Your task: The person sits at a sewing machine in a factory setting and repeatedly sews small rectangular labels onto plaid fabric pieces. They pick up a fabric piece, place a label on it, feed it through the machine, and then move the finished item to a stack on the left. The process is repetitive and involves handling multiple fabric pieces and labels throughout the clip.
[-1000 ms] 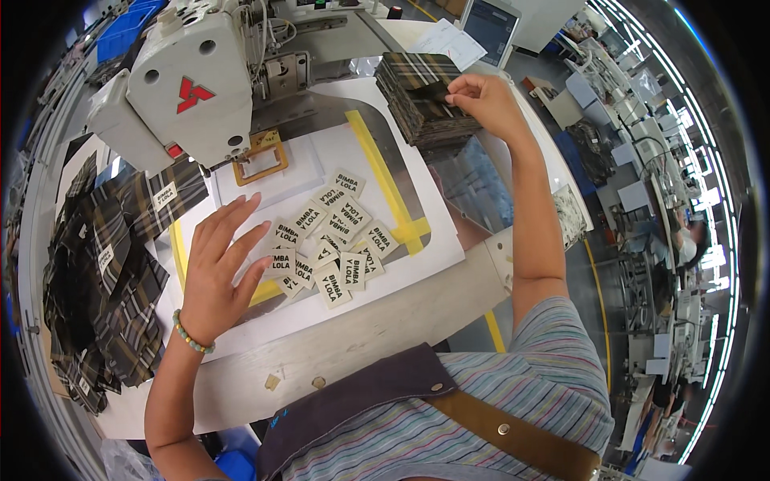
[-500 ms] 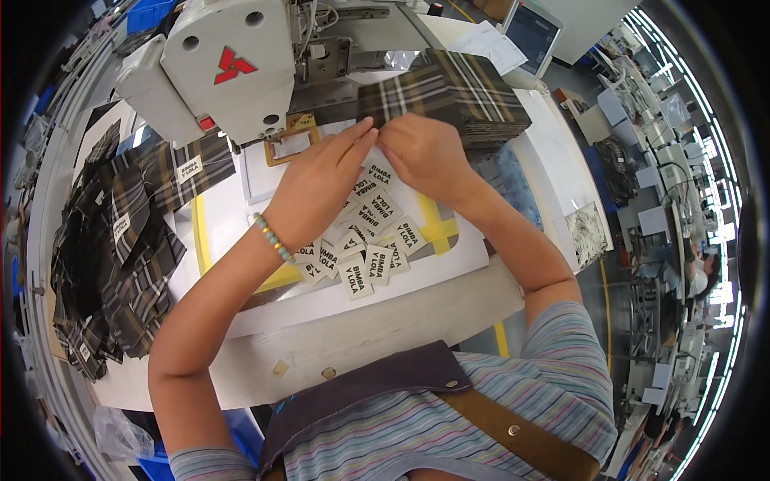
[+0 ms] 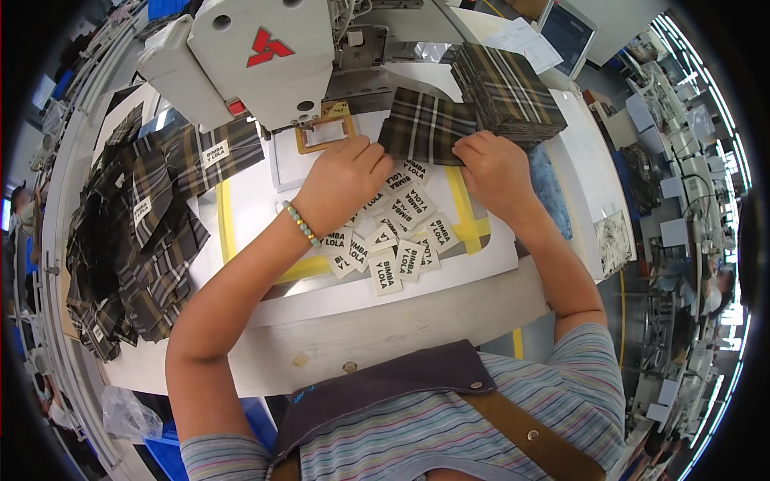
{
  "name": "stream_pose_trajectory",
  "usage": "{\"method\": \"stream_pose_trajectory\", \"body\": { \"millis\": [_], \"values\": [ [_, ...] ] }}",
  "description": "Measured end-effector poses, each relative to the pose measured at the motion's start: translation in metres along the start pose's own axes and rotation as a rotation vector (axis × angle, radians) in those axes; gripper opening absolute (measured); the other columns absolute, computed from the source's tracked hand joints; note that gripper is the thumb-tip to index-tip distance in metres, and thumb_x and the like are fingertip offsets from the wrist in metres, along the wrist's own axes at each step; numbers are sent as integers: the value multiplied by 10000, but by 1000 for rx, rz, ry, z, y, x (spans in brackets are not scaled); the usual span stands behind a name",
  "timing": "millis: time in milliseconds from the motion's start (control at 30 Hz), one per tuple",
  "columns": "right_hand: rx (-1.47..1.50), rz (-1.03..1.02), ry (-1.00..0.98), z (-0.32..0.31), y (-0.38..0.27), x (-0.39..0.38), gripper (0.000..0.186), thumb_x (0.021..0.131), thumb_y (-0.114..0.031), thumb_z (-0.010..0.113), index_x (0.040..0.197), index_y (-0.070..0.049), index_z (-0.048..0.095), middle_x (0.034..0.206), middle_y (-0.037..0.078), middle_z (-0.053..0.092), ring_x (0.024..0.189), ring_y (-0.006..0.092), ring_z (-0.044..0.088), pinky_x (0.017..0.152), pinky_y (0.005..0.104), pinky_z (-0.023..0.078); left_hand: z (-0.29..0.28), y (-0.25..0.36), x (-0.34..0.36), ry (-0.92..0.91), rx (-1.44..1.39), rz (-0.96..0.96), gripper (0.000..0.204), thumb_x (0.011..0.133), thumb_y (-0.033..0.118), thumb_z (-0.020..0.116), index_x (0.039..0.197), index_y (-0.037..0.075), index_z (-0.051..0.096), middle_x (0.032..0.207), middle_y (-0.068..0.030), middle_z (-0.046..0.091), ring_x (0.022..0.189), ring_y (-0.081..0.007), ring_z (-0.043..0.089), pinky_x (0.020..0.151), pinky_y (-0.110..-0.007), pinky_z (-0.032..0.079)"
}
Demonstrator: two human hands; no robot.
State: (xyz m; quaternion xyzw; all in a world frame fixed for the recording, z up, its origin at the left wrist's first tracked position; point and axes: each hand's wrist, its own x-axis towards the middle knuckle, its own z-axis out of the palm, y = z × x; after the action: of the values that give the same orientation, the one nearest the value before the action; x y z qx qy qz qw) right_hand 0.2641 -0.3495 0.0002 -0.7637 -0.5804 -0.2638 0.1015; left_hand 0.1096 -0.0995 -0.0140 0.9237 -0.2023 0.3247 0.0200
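A dark plaid fabric piece point(image 3: 427, 128) lies stretched between my hands, just left of a thick stack of plaid pieces point(image 3: 517, 92). My left hand point(image 3: 345, 183), fingers curled, closes on its near left corner. At the near right corner my right hand point(image 3: 497, 167) pinches the edge between thumb and fingers. Loose cream labels point(image 3: 411, 202) with dark print lie scattered between my forearms, some overlapping. Beyond my left hand sits a yellowish frame clamp point(image 3: 325, 132), under the white sewing machine head point(image 3: 257, 60).
Plaid pieces with labels on them point(image 3: 144, 232) are heaped on the left side of the table. Yellow tape point(image 3: 464, 200) marks the white work surface. A screen point(image 3: 565, 36) and paper sheets point(image 3: 525, 42) stand at the back right. A blue bin point(image 3: 164, 439) is low at left.
My hands were close together at the fabric's near edge and are now apart, one at each near corner. The blurred piece now lies flat, off the stack. The whole view has shifted slightly.
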Motion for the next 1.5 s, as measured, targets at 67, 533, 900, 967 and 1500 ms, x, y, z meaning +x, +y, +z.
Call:
{"method": "stream_pose_trajectory", "body": {
  "millis": [67,533,900,967,1500],
  "values": [
    [-22,-58,67,4,-1,7,198,762,-64,734,955,-53,777,968,21,731,945,207,700,758,335,548,-3,3,-4,-25,22,15,228,776,40,722,1003,19,713,961,-70,671,906,-243,667,818,-369,579],
    [-65,-225,85,39,-13,43,247,818,-94,693,1043,-34,777,1171,51,771,1098,211,710,859,351,568,-23,-2,-35,-191,239,-7,177,802,60,707,972,10,716,932,-64,613,901,-226,639,825,-346,567],
    [299,-130,-189,49,-31,78,441,907,-79,622,1337,-34,709,1440,97,669,1348,284,600,1111,438,504,-59,-26,-78,-275,248,-196,201,806,67,668,991,15,727,996,-67,643,961,-245,640,833,-371,559],
    [370,-72,-212,37,-25,71,470,942,-90,587,1401,-47,677,1489,105,634,1389,301,569,1167,448,466,-65,-26,-90,-276,208,-272,261,832,38,692,1089,3,725,1131,-77,687,1027,-267,651,887,-396,565],
    [355,-113,-256,38,-32,40,433,1096,-307,565,1458,-86,655,1633,123,498,1566,346,351,1281,491,290,-70,-8,-113,-165,-65,-467,482,938,99,745,1401,16,642,1408,-130,692,1343,-396,601,1088,-468,518]
  ]
}}
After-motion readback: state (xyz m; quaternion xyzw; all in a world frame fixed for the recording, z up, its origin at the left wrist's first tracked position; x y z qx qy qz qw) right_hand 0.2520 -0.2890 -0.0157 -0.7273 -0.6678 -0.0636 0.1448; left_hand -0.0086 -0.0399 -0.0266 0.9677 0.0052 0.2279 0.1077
